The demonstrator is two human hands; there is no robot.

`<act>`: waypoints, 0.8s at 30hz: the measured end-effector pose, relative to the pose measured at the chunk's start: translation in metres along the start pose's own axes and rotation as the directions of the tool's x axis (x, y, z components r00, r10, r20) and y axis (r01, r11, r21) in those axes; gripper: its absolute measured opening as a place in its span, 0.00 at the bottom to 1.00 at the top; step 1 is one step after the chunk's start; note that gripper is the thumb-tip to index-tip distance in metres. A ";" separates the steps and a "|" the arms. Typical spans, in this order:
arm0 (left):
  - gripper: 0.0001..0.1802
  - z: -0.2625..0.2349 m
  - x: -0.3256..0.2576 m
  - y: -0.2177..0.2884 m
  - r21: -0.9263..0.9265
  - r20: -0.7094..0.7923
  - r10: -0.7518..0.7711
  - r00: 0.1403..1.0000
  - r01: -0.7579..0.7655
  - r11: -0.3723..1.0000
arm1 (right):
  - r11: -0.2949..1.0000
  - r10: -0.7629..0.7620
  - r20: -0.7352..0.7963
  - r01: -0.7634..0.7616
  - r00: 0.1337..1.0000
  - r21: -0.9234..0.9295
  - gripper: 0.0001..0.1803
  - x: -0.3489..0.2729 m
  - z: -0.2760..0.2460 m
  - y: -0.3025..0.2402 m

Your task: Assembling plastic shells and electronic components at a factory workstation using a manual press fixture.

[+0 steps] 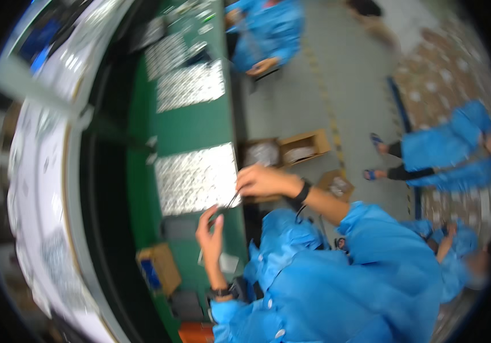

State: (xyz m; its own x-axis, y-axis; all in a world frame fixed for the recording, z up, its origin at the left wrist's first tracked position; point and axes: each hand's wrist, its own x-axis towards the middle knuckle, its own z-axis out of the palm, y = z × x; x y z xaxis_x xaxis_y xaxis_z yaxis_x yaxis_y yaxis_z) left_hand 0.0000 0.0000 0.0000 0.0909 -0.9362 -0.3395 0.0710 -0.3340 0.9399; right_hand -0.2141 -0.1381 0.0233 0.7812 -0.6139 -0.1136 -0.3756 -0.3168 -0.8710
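Observation:
My left hand [210,235] is beside the near corner of a silvery tray [194,178], thumb and fingers curled round a small dark piece [218,214]. Blur hides what kind of piece it is. My right hand [261,182] is over the tray's right edge, fingers pinched together on a thin dark stick-like thing [233,200] that slants down toward the left hand. The tray lies flat on the green bench and bears rows of many small shiny pockets. Both wrists carry a dark band.
More silvery trays [191,86] lie farther up the green bench [185,130]. A cardboard box [160,267] and dark grey bins stand at the near left. Open cartons [303,147] are on the floor right of the bench. Co-workers in blue gowns [271,31] are ahead and at right.

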 end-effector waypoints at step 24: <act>0.21 0.060 -0.019 0.141 0.129 0.608 0.586 0.535 -0.796 0.592 | 0.969 0.227 -0.690 -0.093 0.688 0.227 0.10 -0.125 0.042 -0.136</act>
State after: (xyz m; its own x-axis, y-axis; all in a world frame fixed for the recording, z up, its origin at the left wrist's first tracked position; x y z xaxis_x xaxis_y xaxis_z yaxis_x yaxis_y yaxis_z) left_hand -0.0511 -0.0362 0.1407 -0.5140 -0.7632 0.3916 -0.1586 0.5331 0.8310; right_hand -0.2400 0.0125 0.1353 0.1079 -0.9927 0.0535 -0.3239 -0.0860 -0.9422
